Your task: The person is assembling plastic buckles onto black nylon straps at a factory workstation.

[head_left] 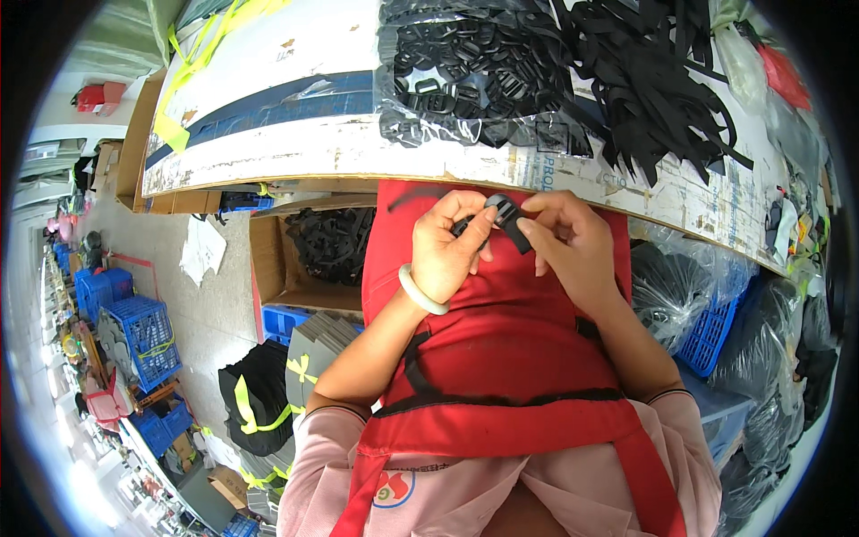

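Note:
Over my red apron (501, 340), both hands meet at a small black plastic buckle (502, 208) with a short black webbing strap (515, 236) running through it. My left hand (443, 251), with a pale bangle on the wrist, is closed on the buckle between thumb and fingers. More black webbing shows under the left fingers, partly hidden. My right hand (577, 246) pinches the strap beside the buckle with thumb and forefinger; its other fingers are curled. On the worktable (295, 161) ahead lies a clear plastic bag full of black buckles (479, 67).
Loose black straps (662, 89) pile up at the table's right. Yellow-green tape (192, 80) lies at its left. Beneath stands a cardboard box (268, 259) holding black parts. Grey and black bundles (255, 394) sit at my left, plastic-wrapped goods and a blue crate (716, 336) at my right.

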Demonstrator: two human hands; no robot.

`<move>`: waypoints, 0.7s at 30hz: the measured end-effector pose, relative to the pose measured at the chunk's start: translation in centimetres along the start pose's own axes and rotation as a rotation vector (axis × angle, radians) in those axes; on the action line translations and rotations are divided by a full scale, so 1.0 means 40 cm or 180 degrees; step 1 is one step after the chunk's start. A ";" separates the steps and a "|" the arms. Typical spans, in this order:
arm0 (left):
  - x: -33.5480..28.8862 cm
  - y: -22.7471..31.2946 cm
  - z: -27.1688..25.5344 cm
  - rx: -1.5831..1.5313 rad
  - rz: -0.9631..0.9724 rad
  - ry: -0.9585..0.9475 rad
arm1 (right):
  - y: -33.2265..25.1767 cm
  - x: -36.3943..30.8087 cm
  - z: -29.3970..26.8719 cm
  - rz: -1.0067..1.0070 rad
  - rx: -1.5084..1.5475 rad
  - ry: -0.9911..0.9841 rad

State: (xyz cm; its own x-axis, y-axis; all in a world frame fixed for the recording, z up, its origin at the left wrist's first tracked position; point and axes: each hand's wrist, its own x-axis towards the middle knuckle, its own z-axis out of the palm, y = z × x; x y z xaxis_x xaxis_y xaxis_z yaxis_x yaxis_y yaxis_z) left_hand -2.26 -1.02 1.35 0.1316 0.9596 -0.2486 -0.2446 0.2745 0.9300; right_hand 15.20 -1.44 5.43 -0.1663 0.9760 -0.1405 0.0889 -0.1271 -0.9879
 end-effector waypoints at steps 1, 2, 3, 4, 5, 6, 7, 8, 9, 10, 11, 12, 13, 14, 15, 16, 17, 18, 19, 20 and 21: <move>0.001 0.003 0.001 0.0211 0.0058 0.0036 | 0.010 0.007 -0.006 0.0560 0.0247 -0.0003; -0.003 0.000 -0.002 0.0215 0.0052 0.0038 | 0.019 0.006 -0.002 0.0565 0.0253 -0.0004; -0.007 -0.004 -0.005 0.0390 0.0153 -0.0042 | 0.025 0.005 0.005 0.0584 0.0292 0.0050; -0.011 -0.007 -0.006 0.0566 0.0257 -0.0123 | 0.032 0.004 0.012 0.0600 0.0330 0.0104; -0.012 -0.010 -0.003 0.0567 0.0261 -0.0131 | 0.040 0.009 0.016 0.0595 0.0330 0.0111; -0.013 -0.012 0.002 0.0517 0.0260 -0.0063 | 0.050 0.018 0.019 0.0503 0.0435 0.0145; -0.015 -0.014 0.006 0.0466 0.0263 0.0002 | 0.059 0.023 0.020 0.0406 0.0538 0.0179; -0.012 -0.013 0.004 0.0458 0.0290 -0.0026 | 0.068 0.024 0.019 0.0378 0.0522 0.0202; -0.010 -0.011 -0.002 0.0572 0.0323 -0.0062 | 0.076 0.022 0.018 0.0523 0.0820 0.0143; -0.012 -0.008 -0.009 0.0682 0.0361 -0.0101 | 0.086 0.020 0.017 0.0662 0.1115 0.0084; -0.018 -0.007 -0.011 0.0694 0.0302 -0.0099 | 0.102 0.021 -0.003 0.0952 0.1296 -0.0169; -0.027 -0.005 -0.017 0.0671 0.0256 -0.0153 | 0.091 0.028 -0.010 0.1286 0.1199 -0.0474; -0.032 -0.005 -0.030 0.0571 0.0144 -0.0208 | 0.112 0.038 -0.021 0.1409 0.1330 -0.0866; -0.037 -0.003 -0.043 0.0473 0.0015 -0.0275 | 0.137 0.045 -0.031 0.1543 0.1462 -0.1247; -0.048 0.005 -0.058 0.0337 -0.0104 -0.0332 | 0.135 0.047 -0.025 0.1612 0.1448 -0.1398; -0.056 0.013 -0.074 0.0206 -0.0229 -0.0377 | 0.131 0.051 -0.007 0.1686 0.1438 -0.1562; -0.069 0.018 -0.095 0.0059 -0.0176 -0.0375 | 0.108 0.058 0.021 0.1640 0.1173 -0.1645; -0.081 0.034 -0.115 0.0152 -0.0337 -0.0356 | 0.116 0.064 0.038 0.1647 0.1189 -0.1656; -0.092 0.056 -0.140 0.0258 -0.0497 -0.0420 | 0.133 0.078 0.055 0.1291 0.1053 -0.1367; -0.108 0.078 -0.173 0.0367 -0.0659 -0.0443 | 0.146 0.094 0.072 0.0942 0.0928 -0.1114; -0.129 0.098 -0.217 0.0600 -0.0734 -0.0193 | 0.150 0.111 0.076 0.0725 0.0819 -0.0829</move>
State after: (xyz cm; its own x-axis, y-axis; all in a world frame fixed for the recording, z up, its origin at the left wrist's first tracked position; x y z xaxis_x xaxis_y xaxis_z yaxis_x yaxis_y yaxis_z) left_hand -12.22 -4.37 3.93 0.2214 0.8663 -0.4478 -0.0198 0.4631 0.8861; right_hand 12.03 1.60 -1.32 -0.4161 0.8448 -0.3364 -0.0902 -0.4064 -0.9092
